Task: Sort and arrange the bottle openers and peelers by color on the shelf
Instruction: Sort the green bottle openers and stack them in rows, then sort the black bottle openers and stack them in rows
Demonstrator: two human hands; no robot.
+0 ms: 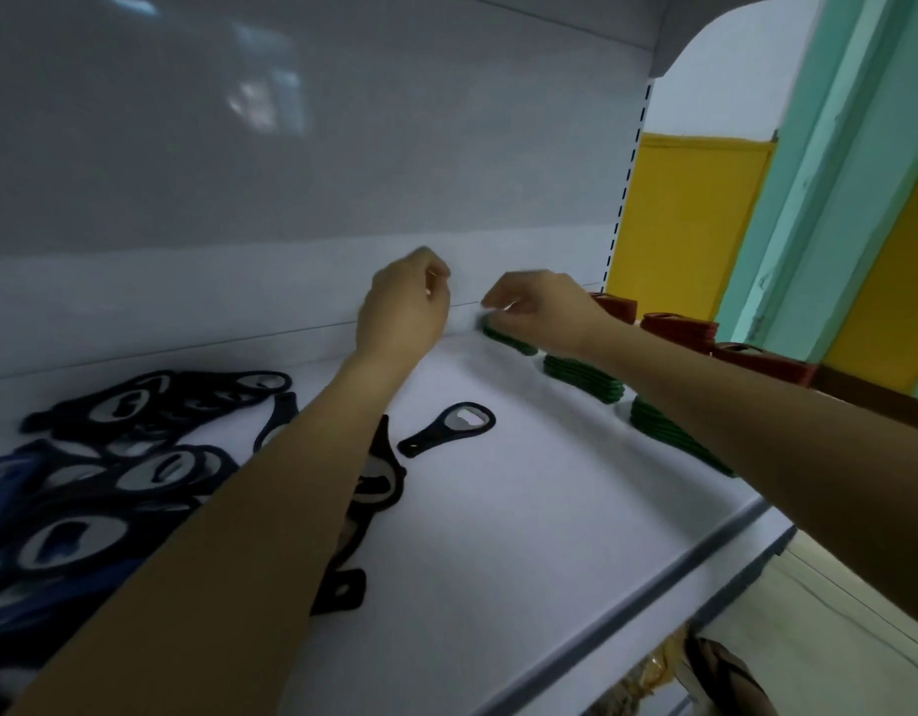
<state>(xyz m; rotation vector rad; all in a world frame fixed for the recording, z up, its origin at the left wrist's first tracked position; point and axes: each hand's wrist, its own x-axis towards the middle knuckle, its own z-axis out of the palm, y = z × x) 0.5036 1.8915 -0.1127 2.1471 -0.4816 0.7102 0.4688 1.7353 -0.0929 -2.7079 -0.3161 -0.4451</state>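
Left hand [402,307] fingers curled, empty, right hand [542,312] fingers seemingly pinching rearmost green opener stack [514,342], white shelf [498,509].

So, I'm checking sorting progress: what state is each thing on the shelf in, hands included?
Left hand: fingers curled, palm hidden.
Right hand: fingers curled over back green stack, grip unclear.
Other green stacks: neatly piled.
Red stacks: neatly piled.
Black opener: lying flat, alone.
Dark pile: unsorted jumble.
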